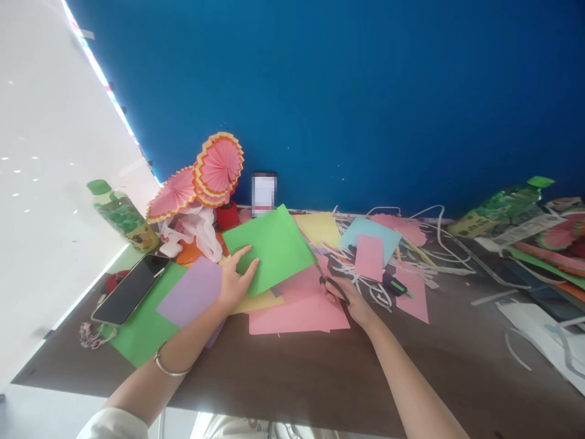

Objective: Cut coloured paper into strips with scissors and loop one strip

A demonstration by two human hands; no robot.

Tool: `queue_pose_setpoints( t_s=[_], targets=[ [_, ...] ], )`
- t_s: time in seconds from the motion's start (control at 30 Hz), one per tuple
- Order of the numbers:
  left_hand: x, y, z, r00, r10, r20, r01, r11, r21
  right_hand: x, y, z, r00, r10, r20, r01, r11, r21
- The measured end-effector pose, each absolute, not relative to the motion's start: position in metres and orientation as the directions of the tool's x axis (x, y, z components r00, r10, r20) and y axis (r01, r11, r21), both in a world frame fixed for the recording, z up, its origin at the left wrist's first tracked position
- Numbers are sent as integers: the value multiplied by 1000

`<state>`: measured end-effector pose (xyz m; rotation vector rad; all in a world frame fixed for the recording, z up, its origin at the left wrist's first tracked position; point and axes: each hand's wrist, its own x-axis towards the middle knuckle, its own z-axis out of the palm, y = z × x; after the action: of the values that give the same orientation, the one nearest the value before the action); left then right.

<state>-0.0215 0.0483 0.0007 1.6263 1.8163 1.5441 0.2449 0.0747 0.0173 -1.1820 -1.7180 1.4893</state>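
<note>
Perhaps for steadiness, green paper [278, 250] is held by slightly spread left fingers [251, 268]; rightward, black-handled scissors [324, 280] are gripped in curled right fingers [329, 295].

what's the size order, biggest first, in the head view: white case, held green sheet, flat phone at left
1. Held green sheet
2. Flat phone at left
3. White case

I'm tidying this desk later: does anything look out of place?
Yes: thin white strips lie tangled beyond the right hand, near the small pink paper rectangle. They look odd because they're loose and scattered, perhaps offcuts.
</note>
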Motion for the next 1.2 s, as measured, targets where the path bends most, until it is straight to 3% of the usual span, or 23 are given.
queue_pose_setpoints(
  t_s=[1.2],
  targets=[
    [-23, 48, -1, -328, 799, 504, 605, -232, 762, 247, 77, 13, -367, 910, -194, 252, -104, -962]
  ],
)
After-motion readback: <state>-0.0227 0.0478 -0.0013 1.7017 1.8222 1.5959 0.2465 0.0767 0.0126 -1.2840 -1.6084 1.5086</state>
